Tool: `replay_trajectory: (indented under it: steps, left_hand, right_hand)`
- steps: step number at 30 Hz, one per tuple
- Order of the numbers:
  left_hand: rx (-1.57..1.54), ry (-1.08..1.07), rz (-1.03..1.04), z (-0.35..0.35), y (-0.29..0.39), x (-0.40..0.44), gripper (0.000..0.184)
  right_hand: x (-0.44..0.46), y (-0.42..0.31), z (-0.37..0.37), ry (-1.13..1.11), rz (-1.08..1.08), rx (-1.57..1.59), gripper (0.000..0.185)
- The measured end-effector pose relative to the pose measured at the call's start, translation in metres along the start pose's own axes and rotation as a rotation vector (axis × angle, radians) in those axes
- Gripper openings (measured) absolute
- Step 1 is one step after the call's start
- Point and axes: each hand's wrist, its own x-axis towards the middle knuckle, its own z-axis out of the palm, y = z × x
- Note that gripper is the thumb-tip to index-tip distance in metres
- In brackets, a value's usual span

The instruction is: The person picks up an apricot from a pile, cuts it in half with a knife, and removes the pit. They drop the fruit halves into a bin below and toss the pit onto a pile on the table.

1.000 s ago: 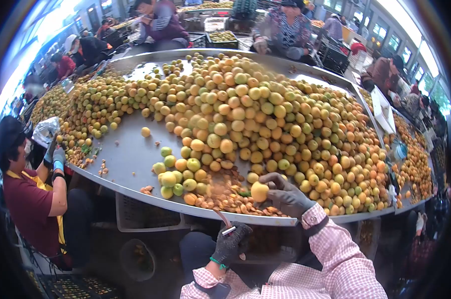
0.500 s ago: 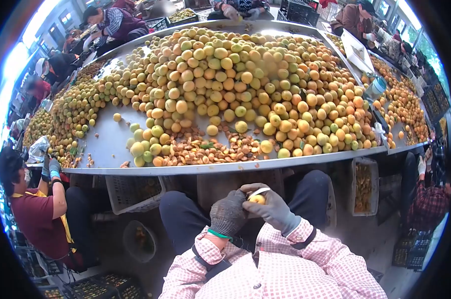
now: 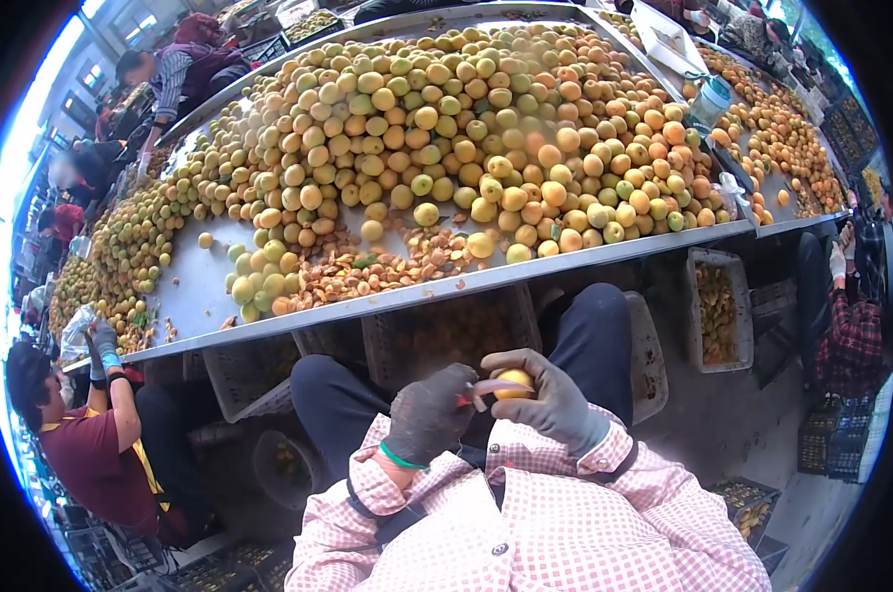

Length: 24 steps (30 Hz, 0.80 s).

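Note:
In a dark grey glove, my left hand [image 3: 429, 414] is closed around a small knife [image 3: 484, 389] with a reddish handle. Its blade lies against a yellow fruit [image 3: 513, 384], which my gloved right hand [image 3: 553, 403] grips between thumb and fingers. Both hands are above my lap, close together. In front of them, a large heap of yellow, green and orange fruit [image 3: 407, 118] covers much of a metal table [image 3: 185, 296]. Halved fruit pieces [image 3: 367, 271] lie near the table's front edge, beside a small group of greenish fruit [image 3: 259, 276].
Below the table are crates, one with fruit [image 3: 719, 311] at the right, and a round bucket [image 3: 286, 466]. A co-worker in a maroon shirt [image 3: 96, 464] sits at the left; another in plaid [image 3: 851, 340] is at the right. A white tray [image 3: 666, 37] rests beyond the heap.
The view has tilted down and rotated. My right hand has come back from the table edge to my lap with a fruit, and the knife blade now crosses that fruit.

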Motion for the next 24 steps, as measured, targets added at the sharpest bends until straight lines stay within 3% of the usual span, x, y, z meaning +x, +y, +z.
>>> replay_trajectory:
  steps: [2, 4, 5, 7, 8, 10, 11, 13, 14, 15, 17, 18, 19, 21, 22, 24]
  left_hand:
    - [0.114, -0.036, -0.001, 0.007, 0.007, -0.002, 0.033]
    - [0.261, -0.079, 0.006, 0.007, 0.011, -0.002, 0.036]
    - [0.262, -0.081, 0.006, 0.007, 0.014, 0.000, 0.036]
    - [-0.086, -0.044, 0.081, 0.009, 0.019, 0.002, 0.032]
    - [-0.083, -0.042, 0.080, 0.011, 0.018, -0.001, 0.032]
    - [-1.023, -0.440, -0.376, 0.014, 0.015, -0.007, 0.031]
    - [-1.021, -0.442, -0.374, 0.011, 0.014, -0.008, 0.031]
    - [-1.254, -0.499, -0.612, -0.009, 0.019, -0.007, 0.032]
    - [-1.370, -0.526, -0.736, -0.014, 0.019, -0.008, 0.033]
    - [-1.371, -0.531, -0.737, -0.015, 0.018, -0.009, 0.033]
    - [-1.004, -0.294, -0.400, -0.014, 0.016, -0.011, 0.028]
    - [-0.916, -0.204, -0.318, -0.010, 0.017, -0.012, 0.027]
    - [-0.917, -0.202, -0.322, -0.006, 0.015, -0.013, 0.027]
    - [-0.469, -0.197, -0.062, -0.002, 0.014, -0.013, 0.032]
    - [-0.373, -0.140, 0.046, -0.004, 0.020, -0.011, 0.033]
    - [-0.257, -0.184, 0.030, -0.005, 0.017, -0.013, 0.034]
  right_hand:
    - [0.000, 0.004, 0.014, 0.006, -0.022, 0.088, 0.040]
    - [0.001, 0.012, 0.018, 0.107, -0.227, -0.074, 0.025]
    - [0.002, 0.013, 0.016, 0.108, -0.228, -0.073, 0.025]
    - [0.005, 0.013, 0.008, 0.095, -0.472, -0.270, 0.020]
    - [0.007, 0.012, 0.005, 0.093, -0.473, -0.268, 0.020]
    - [0.009, 0.011, -0.003, 0.016, -0.231, 0.202, 0.018]
    - [0.008, 0.007, -0.006, 0.017, -0.234, 0.203, 0.018]
    - [0.004, -0.006, -0.008, -0.033, -0.171, 0.107, 0.021]
    - [0.003, -0.016, -0.007, -0.159, -0.196, 0.236, 0.030]
    - [0.000, -0.017, -0.009, -0.154, -0.195, 0.236, 0.030]
    - [-0.007, -0.019, -0.016, -0.072, -0.094, -0.075, 0.041]
    - [-0.001, -0.011, -0.018, -0.132, -0.222, -0.177, 0.046]
    - [-0.005, -0.008, -0.018, -0.134, -0.218, -0.175, 0.046]
    - [-0.012, -0.011, -0.010, -0.078, -0.095, -0.092, 0.045]
    - [-0.010, -0.011, -0.008, -0.083, -0.206, -0.200, 0.045]
    - [-0.010, -0.010, -0.007, -0.072, -0.246, -0.293, 0.045]
